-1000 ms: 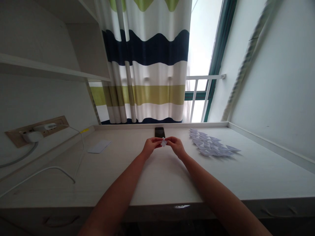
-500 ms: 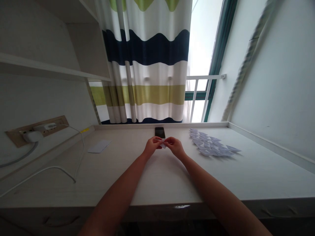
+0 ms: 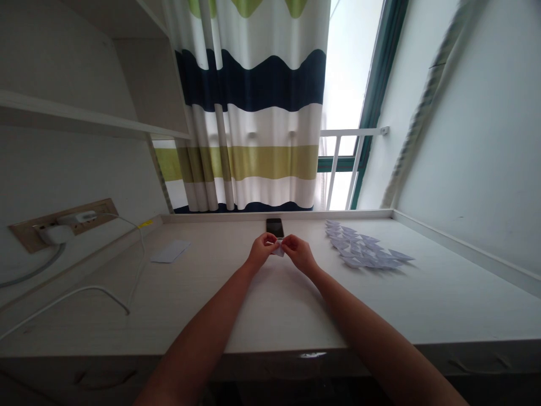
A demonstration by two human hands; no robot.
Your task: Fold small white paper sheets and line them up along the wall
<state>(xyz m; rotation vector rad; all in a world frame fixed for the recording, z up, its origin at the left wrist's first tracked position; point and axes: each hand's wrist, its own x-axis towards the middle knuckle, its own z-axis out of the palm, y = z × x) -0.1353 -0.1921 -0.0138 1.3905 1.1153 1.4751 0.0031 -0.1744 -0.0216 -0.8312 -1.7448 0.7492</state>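
Between my two hands is a small piece of folded white paper [image 3: 278,250], held above the desk [image 3: 287,316]. My left hand [image 3: 261,250] pinches its left side, fingers closed. On the other side my right hand [image 3: 298,250] grips it between thumb and fingertips. The fingers cover much of the paper, so its exact folds are hard to make out. Just beyond the hands lies a dark phone [image 3: 274,227]. Off to the right, several folded paper triangles [image 3: 363,246] lie in overlapping rows. A flat stack of white paper [image 3: 171,251] rests to the left.
A white cable [image 3: 141,248] runs from the wall socket [image 3: 67,223] across the desk's left side. A shelf [image 3: 84,121] juts out at upper left. Behind the desk's raised back edge hang a striped curtain [image 3: 253,129] and a white railing [image 3: 350,133].
Fingers of both hands have shifted slightly around the folded paper, and a bit more of it shows below them. The phone, triangles and paper stack stay where they were.
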